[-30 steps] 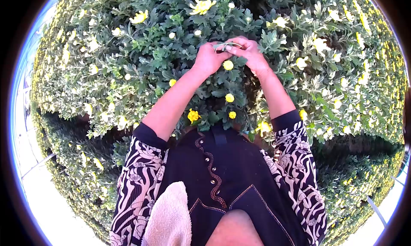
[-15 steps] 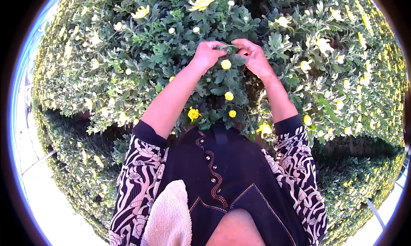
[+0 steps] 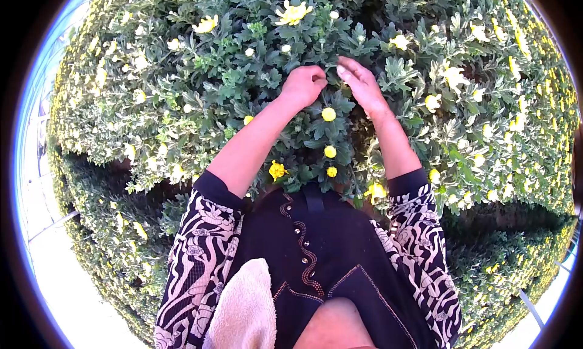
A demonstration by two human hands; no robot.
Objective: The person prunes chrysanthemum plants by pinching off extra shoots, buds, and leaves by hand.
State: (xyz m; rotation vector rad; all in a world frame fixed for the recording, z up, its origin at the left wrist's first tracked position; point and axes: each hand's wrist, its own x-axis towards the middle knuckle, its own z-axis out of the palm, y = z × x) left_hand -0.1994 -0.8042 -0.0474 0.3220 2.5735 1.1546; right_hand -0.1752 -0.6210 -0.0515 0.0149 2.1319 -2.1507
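My left hand (image 3: 303,86) is curled in among the chrysanthemum leaves, its thumb and fingers closed together. Whatever it may hold is hidden. To its right, a small gap away, is my right hand (image 3: 362,88), with its fingers stretched out toward the left and nothing visible in them. Just below and between the hands is a round yellow chrysanthemum bud (image 3: 328,114). Another yellow bud (image 3: 330,151) sits lower on the same clump. Both hands are at the height of the leafy tops (image 3: 340,100).
Dense chrysanthemum plants surround the hands. An opened yellow flower (image 3: 293,13) stands beyond them, and a pale yellow bloom (image 3: 454,75) to the right. Close to my body are an orange-yellow flower (image 3: 277,170) and a yellow bloom (image 3: 376,192). A light towel (image 3: 243,306) hangs over my front.
Both hands were pinching a green stem between them; that stem no longer shows. My left fingers have curled in, and my right fingers have straightened. The view has shifted slightly.
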